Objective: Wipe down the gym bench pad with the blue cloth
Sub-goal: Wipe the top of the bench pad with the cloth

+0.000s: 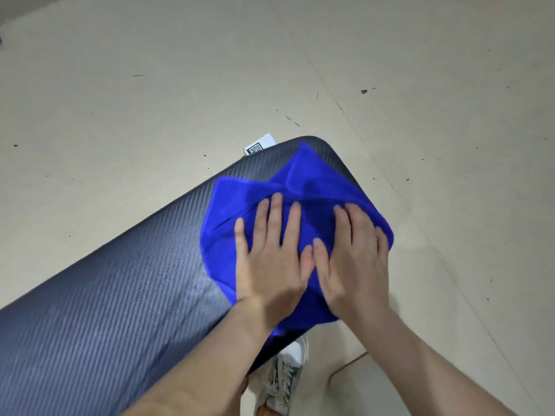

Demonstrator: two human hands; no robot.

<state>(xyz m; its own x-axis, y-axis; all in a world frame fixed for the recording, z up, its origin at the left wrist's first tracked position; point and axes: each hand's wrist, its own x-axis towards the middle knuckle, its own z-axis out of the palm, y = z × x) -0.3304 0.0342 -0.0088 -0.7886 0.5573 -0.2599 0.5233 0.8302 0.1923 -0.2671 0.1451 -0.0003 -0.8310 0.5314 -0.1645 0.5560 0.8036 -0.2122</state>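
Note:
A long dark bench pad [114, 295] with a carbon-weave texture runs from the lower left to a rounded end near the centre. A bright blue cloth [312, 184] lies rumpled over that far end and hangs over the pad's right edge. My left hand [270, 259] presses flat on the cloth with its fingers spread. Beside it, touching at the thumbs, my right hand [354, 259] lies flat on the cloth near the pad's right edge. Neither hand curls around the fabric.
Beige scuffed floor [150, 85] surrounds the bench. A white tag with a QR code [259, 145] sticks out behind the pad's far end. A grey and white sneaker [282, 382] stands on the floor just right of the pad, below my arms.

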